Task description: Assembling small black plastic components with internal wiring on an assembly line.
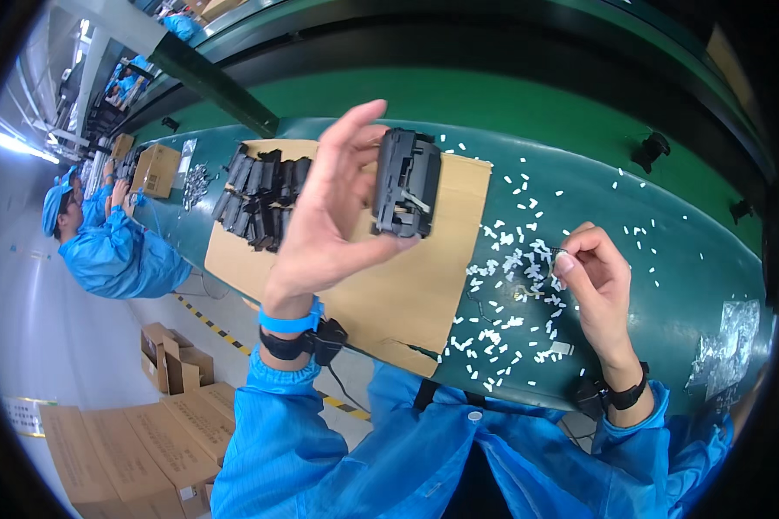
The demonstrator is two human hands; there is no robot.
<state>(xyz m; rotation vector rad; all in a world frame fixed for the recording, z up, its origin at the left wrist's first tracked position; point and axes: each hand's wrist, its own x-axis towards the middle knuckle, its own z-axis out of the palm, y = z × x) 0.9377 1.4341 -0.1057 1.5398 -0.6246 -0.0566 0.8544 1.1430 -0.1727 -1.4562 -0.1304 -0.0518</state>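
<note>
My left hand [325,208] holds up a black plastic housing [405,183] between thumb and fingers, above a cardboard sheet [389,320]. Slots and a small pale metal strip show on the housing's face. On the sheet, left of that hand, several similar black plastic parts [255,199] lie in packed rows. My right hand [595,281] is closed in a pinch over the green tabletop. At its fingertips is a small dark spring-like piece [559,252], partly hidden by the thumb. Small white pieces [502,324] lie scattered under and beside that hand.
The green table [658,320] runs along a dark raised ledge. A clear plastic bag [731,342] lies at its right end. A carton [157,169] and a metallic-looking pile [196,186] are farther left, near a co-worker in blue [117,246]. Cartons [138,441] stand on the floor.
</note>
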